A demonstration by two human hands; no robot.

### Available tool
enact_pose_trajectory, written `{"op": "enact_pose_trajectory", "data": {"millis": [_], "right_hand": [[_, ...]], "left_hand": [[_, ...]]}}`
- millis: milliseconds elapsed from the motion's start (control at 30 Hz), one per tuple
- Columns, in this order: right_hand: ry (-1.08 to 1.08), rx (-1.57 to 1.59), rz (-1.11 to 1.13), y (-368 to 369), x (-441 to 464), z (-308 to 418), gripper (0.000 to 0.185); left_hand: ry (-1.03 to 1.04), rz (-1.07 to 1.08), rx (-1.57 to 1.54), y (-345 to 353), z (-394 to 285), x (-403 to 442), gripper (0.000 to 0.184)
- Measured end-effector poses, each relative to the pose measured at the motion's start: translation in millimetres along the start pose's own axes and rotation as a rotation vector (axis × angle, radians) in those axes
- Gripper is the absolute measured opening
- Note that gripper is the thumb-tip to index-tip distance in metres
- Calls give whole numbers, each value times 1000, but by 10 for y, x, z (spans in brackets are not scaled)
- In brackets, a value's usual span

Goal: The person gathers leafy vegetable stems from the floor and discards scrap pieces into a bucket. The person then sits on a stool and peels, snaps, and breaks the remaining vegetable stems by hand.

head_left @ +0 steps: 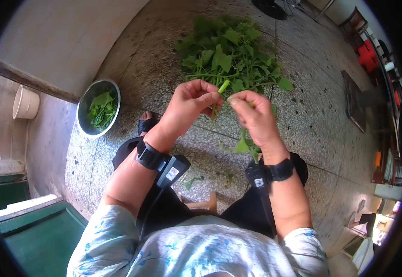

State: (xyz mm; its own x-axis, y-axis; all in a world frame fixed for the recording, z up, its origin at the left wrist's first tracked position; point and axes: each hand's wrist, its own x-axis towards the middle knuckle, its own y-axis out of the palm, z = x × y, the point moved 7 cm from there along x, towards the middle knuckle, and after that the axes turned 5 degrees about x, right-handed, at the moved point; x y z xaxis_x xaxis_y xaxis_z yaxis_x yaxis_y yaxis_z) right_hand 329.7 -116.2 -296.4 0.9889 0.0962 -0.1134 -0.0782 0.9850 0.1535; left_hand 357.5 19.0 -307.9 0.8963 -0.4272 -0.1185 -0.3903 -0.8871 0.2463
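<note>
Between the thumb and fingers of my left hand (189, 104) is a short green stem (224, 86), its pale cut end pointing up and away from me. My right hand (256, 115) is close beside it, fingers pinched together. A leafy green vine piece (242, 146) hangs below the right palm and seems held in that hand. Just beyond both hands, a large heap of leafy green vines (228, 53) lies on the speckled floor.
A metal bowl (80, 121) with picked greens stands on the floor at the left. Leaf scraps (191, 183) lie between my legs, near a wooden stool (213, 201). A white bucket (25, 102) is far left; a red stool (368, 56) is far right.
</note>
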Motion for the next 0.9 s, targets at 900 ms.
{"op": "enact_pose_trajectory", "data": {"millis": [900], "right_hand": [[121, 321, 2, 57, 18, -180, 9]], "left_hand": [[-120, 46, -35, 34, 153, -30, 10]]}}
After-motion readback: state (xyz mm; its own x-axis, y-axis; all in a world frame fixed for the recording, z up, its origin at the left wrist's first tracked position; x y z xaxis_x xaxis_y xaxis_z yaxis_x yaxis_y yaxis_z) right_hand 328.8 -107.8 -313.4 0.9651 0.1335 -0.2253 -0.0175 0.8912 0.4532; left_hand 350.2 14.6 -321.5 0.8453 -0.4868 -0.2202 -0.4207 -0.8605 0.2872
